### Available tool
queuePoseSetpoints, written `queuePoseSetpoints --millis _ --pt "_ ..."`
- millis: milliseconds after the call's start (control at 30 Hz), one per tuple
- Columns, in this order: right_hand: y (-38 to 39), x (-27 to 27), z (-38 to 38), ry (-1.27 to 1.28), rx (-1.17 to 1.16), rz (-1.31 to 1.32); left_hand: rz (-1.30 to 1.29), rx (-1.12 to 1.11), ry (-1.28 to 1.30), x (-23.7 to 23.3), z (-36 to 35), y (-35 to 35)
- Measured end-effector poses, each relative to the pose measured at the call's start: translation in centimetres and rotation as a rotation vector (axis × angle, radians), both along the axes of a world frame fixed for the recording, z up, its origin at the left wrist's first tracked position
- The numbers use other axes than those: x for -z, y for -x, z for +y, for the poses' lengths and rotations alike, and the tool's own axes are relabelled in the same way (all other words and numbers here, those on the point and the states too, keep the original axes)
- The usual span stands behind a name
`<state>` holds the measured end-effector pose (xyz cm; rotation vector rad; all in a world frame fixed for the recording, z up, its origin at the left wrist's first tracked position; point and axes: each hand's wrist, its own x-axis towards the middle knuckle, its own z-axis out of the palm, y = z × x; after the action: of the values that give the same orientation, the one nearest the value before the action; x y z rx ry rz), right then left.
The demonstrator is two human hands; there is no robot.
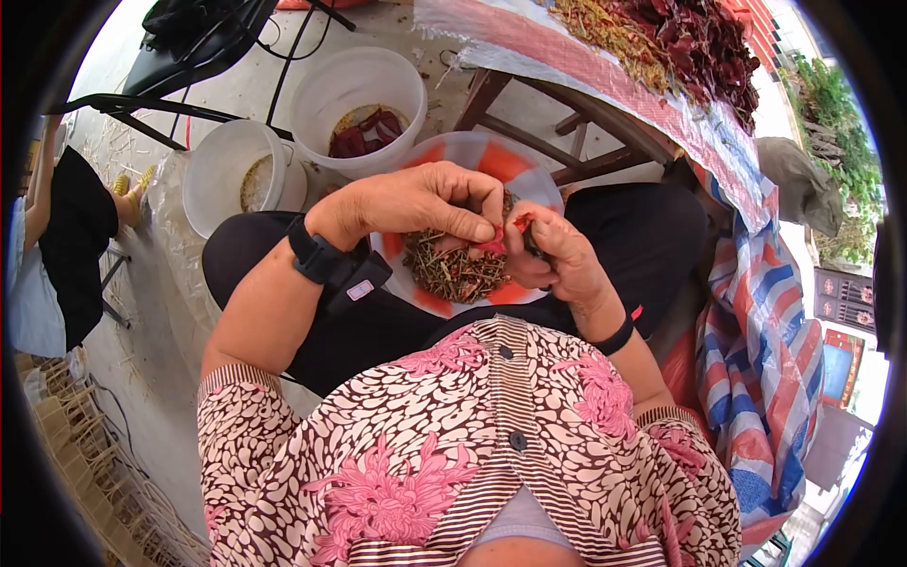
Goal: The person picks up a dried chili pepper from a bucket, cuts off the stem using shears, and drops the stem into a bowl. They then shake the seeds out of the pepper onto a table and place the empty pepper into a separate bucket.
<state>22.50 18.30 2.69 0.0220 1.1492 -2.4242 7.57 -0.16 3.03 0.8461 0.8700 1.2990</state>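
Over a basin between my knees, my left hand (425,203) pinches a piece of dried red chili (495,243) between thumb and finger. My right hand (559,253) is curled close beside it, with a red chili bit (522,223) at the thumb tip. Something dark shows in the right palm, too hidden to name. Below both hands, the white and orange basin (518,159) holds a heap of brown stems and stalks (458,274).
Two whitish buckets, one with dark red pieces (354,142) and the other (217,184) beside it, stand at the upper left. A sheet-covered table (567,52) bears chili skins and yellow bits (699,47). Striped cloth (756,369) hangs right. Another person (71,246) is at left.
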Motion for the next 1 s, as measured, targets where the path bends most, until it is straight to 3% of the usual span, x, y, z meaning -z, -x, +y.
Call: queuePoseSetpoints --millis 100,200,233,333,367,467,500,533,600,700,800,900,1000 --pt "0.4 0.0 1.8 0.01 -0.062 0.051 0.226 0.008 0.102 0.6 -0.6 1.4" --pt "0.9 -0.6 1.8 -0.858 -0.13 0.058 0.664 -0.225 0.287 1.1 -1.6 3.5" --pt "0.7 0.7 2.2 -1.153 -0.12 0.275 0.762 -0.345 0.304 1.7 -1.9 4.3" --pt "-0.5 2.2 1.8 -1.701 -0.223 0.276 1.016 -0.575 0.359 4.2 -3.0 7.4" --pt "-0.4 1.9 1.4 -1.773 -0.337 0.18 1.096 -0.63 0.381 4.9 -3.6 8.1" --pt "-1.0 3.2 1.9 -1.835 -0.435 0.24 1.396 -0.774 0.429 4.6 -4.4 8.5" --pt "-1.0 3.2 1.9 -1.847 -0.478 0.239 1.506 -0.777 0.316 5.9 -4.9 9.5" --pt "-0.9 2.9 2.1 -1.878 -0.507 0.243 1.505 -0.772 0.445 5.4 -4.6 9.3" --pt "-0.8 1.7 2.4 -1.793 -0.388 0.292 1.663 -0.778 0.489 6.6 -4.3 9.0" --pt "0.4 -1.2 2.6 -1.62 -0.068 0.306 1.49 -0.681 0.477 5.9 -3.9 8.5" --pt "2.0 -3.2 4.5 -1.617 0.321 0.429 1.477 -0.466 0.595 4.9 -3.0 8.1" --pt "5.0 -5.0 9.2 -1.658 0.651 0.32 1.417 -0.212 0.73 3.3 -1.9 7.1" --pt "9.4 -5.9 16.9 -1.769 0.897 0.157 1.409 -0.19 0.665 4.5 -1.8 7.1"
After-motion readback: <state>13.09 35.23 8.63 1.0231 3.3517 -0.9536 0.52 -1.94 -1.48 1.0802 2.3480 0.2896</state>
